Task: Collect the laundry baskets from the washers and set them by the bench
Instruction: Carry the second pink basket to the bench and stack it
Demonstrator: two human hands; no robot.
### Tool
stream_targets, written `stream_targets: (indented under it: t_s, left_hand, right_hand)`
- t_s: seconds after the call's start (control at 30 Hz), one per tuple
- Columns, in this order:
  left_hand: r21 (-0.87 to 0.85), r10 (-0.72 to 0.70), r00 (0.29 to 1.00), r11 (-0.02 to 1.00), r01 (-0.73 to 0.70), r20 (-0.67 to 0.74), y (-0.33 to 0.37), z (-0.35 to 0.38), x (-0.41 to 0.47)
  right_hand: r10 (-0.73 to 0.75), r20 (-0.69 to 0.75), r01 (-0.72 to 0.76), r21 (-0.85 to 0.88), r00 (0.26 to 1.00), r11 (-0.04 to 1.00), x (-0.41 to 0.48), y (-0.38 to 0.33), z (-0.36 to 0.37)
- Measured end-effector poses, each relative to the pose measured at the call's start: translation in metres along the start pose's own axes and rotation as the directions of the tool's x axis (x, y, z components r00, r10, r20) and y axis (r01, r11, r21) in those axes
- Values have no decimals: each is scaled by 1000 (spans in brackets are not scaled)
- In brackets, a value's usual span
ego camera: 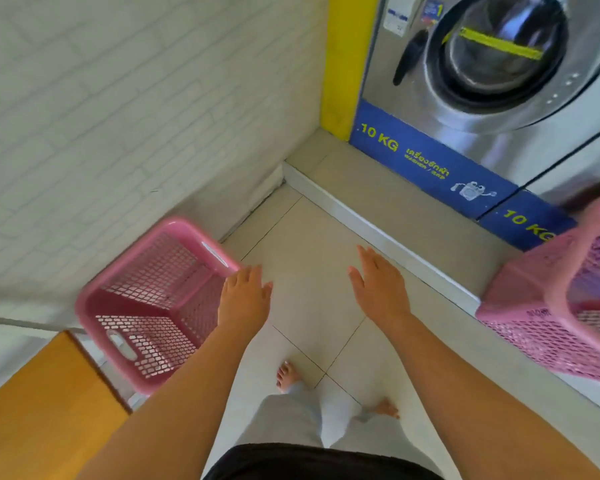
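An empty pink laundry basket (153,299) stands on the floor at the left, against the white wall and next to the orange bench (42,410). My left hand (245,299) hovers open at its right rim, holding nothing. My right hand (378,285) is open over the tiled floor, fingers spread and empty. More pink baskets (561,306), one nested in or resting on another, sit on the raised ledge at the right, in front of a washer. They are blurred and cut off by the frame edge.
Steel front-loading washers (499,64) with blue "10 KG" panels stand on a raised grey ledge (378,202) along the right. A yellow column (340,64) marks the corner. White brick wall at the left. My bare feet (288,375) stand on pale floor tiles.
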State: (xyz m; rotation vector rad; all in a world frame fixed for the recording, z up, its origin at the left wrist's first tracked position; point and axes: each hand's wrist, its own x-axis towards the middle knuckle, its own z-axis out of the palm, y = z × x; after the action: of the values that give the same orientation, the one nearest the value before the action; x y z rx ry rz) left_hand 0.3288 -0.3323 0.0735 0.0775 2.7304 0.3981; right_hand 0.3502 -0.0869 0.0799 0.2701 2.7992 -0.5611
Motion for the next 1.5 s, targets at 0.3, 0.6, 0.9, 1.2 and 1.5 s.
stream_targets:
  t_s: [0.3,0.6,0.9,1.2,1.5]
  left_hand:
    - [95,257,964,960,-263,75,154,43,-37]
    - [79,445,877,882,-464,181,310,105,-84]
    - [24,549,800,821,-570,241,440,145,-60]
    - [-6,572,783,809,-588,245,563,175,6]
    - [42,517,837,846,-532,181,631,212,48]
  right_hand:
    - [294,-109,-280,128,950,951,-101,150,-39]
    - [516,-194,-476,219,834,852,-200,292,-66]
    - [708,-198,-625,353,678,697,-225,405,-86]
    - [820,-234,-677,472,522,565,-182,501,-123]
    - [835,-310,-708,442,455,550,-151,603,-129]
